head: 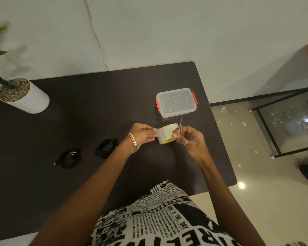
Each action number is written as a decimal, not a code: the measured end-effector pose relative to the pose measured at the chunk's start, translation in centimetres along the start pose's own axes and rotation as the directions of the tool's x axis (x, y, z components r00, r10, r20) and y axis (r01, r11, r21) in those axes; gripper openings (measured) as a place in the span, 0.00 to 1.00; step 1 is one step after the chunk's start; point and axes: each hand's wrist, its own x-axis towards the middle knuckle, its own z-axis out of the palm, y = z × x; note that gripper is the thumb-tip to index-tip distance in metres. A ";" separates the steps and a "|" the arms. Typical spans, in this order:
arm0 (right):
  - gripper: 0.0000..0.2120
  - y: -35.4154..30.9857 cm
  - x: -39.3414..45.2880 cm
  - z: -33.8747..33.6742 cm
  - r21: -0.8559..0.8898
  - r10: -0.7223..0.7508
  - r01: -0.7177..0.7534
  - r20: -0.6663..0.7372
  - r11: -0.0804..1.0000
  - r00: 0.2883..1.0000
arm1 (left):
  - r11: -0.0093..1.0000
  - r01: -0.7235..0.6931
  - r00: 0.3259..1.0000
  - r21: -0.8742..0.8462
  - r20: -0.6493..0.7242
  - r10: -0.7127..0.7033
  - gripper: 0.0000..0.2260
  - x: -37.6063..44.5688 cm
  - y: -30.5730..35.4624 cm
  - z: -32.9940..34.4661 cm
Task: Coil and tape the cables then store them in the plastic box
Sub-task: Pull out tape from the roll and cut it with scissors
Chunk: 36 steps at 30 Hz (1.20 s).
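Item: tape roll [168,133], white with a yellow core edge, held above the middle of the worktop [78,107]. The left hand [143,134] pinches what looks like a pulled-out strip at the roll's left side; grip narrow, fingers curled on the tape.

Item: scissors [180,127], thin and metallic, in the right hand [187,139], blades pointing up at the roll's right edge. Grip closed round the handles. Whether the blades are parted I cannot tell.

Item: two coiled black cables, one [70,158] at lower left of centre with a pale plug end showing, one [106,147] just right of it. Both lie loose on the worktop, apart from the hands. No tape on them that I can make out.

Item: plastic box [176,102], clear, red clips, lid on, upper right of centre.

Item: white plant pot [28,100], upper left.

Risks, as I judge them:
- The cut strip may fold and stick to itself or the fingers.
- The roll may drop once the strip is cut.
- The untaped coils may spring open when lifted.
- The box is shut and needs unclipping first.
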 end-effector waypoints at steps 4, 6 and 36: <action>0.14 -0.3 0.4 0.8 -0.108 0.182 -0.157 0.285 0.982 0.941 | 0.999 -0.008 1.000 0.036 0.013 0.008 0.10 -0.1 0.0 -0.2; 0.18 0.8 -0.1 0.8 -0.120 0.297 -0.271 0.388 0.955 0.873 | 0.999 -0.003 1.000 0.040 -0.003 0.003 0.09 0.1 -0.2 -0.4; 0.22 4.1 1.8 1.7 -0.120 0.504 -0.508 0.445 0.853 0.740 | 0.985 0.078 0.994 -0.152 0.087 -0.066 0.08 1.2 -1.4 -1.4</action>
